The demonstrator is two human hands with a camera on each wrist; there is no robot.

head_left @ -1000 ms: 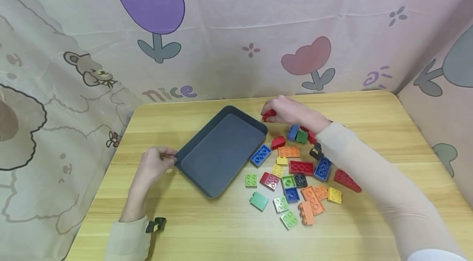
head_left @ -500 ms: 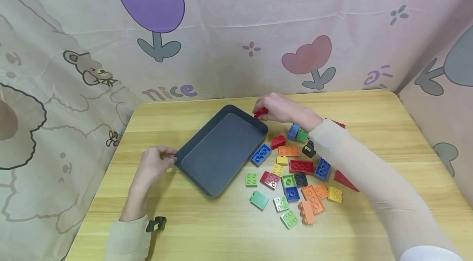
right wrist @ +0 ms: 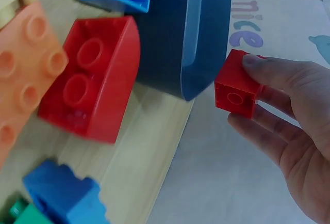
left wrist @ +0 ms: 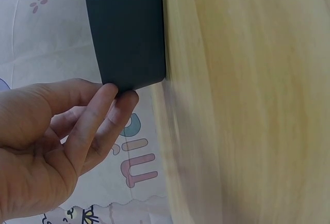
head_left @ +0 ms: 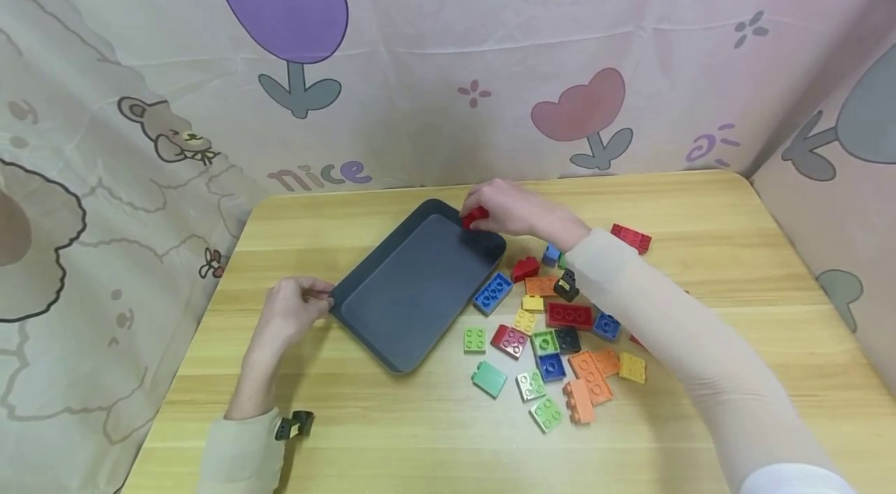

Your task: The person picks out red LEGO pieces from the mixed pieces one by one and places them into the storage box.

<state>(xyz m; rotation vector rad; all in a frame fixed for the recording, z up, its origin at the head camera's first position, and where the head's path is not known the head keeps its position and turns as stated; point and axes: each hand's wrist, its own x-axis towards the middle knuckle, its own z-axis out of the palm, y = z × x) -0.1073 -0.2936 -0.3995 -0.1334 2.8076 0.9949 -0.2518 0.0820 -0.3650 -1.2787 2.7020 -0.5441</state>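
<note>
Your head view: soft, even light; pale glare on the table (head_left: 420,432) at 6 o'clock; dark shadow beneath your right hand (head_left: 507,208) at the 2 o'clock corner of the tray (head_left: 409,292); curtain (head_left: 847,12) dimmer at 2 o'clock. Your left wrist view: muted; grey shadow on the table at 5 o'clock. Your right wrist view: orange brick (right wrist: 26,74) at 9 o'clock, blue brick (right wrist: 67,195) at 7, both softly blurred.

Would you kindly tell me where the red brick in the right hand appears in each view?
Head: the red brick is just right of centre.
Left wrist: not in view.
Right wrist: right of centre, pinched in the right hand.
Shared landmark: the dark tray.
</note>
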